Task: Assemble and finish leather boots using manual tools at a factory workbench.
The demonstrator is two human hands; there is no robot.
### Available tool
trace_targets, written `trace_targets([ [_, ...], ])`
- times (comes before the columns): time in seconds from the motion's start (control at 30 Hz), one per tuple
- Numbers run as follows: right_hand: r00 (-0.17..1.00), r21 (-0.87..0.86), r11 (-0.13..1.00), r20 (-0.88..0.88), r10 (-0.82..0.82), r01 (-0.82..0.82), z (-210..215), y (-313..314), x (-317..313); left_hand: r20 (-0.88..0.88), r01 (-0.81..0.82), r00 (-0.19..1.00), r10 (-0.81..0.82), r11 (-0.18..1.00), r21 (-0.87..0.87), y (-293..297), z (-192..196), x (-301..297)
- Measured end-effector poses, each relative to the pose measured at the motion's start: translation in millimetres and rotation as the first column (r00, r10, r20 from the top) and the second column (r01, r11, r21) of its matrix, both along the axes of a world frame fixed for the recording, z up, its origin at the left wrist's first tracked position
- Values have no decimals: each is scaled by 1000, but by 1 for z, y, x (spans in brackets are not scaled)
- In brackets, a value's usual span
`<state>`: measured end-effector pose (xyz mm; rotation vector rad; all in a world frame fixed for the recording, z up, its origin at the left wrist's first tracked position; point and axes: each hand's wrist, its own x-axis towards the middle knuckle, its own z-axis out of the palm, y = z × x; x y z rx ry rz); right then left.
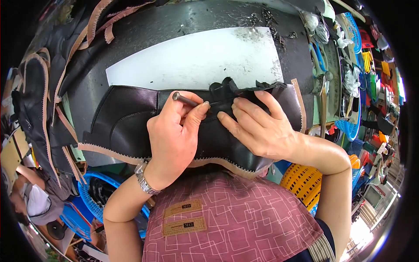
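Note:
A black leather boot upper (131,131) with tan, zigzag-cut lining edges lies across the work surface in front of me. My left hand (174,131), wearing a metal watch, is closed around a slim metal rod-shaped tool (185,100). Its round end points up and left, and its tip meets the leather near the middle seam. Just right of the tip, my right hand (266,131) holds the leather with bent fingers pressed on it. A loose black leather flap (224,89) bunches up along the far edge between my hands. The tool's very tip is too small to make out.
A white sheet (196,56) with dark smudges lies beyond the leather on the black table (174,19). More black leather pieces (37,100) with tan edging hang at the left. Blue baskets (94,183) and a yellow basket (301,185) stand below table level. A person (39,196) sits at far left.

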<state>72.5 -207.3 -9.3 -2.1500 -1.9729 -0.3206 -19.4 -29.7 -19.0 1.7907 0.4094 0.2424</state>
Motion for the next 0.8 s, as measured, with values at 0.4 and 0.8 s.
trace_targets([
  [0.4,1000,42,999,2,-26,26,-2,1,-5,-55,12,998,-7,996,92,-4,2,-2],
  [0.8,982,-26,990,127,-137,141,-4,-4,-18,264,123,797,-543,574,810,5,-11,-23],
])
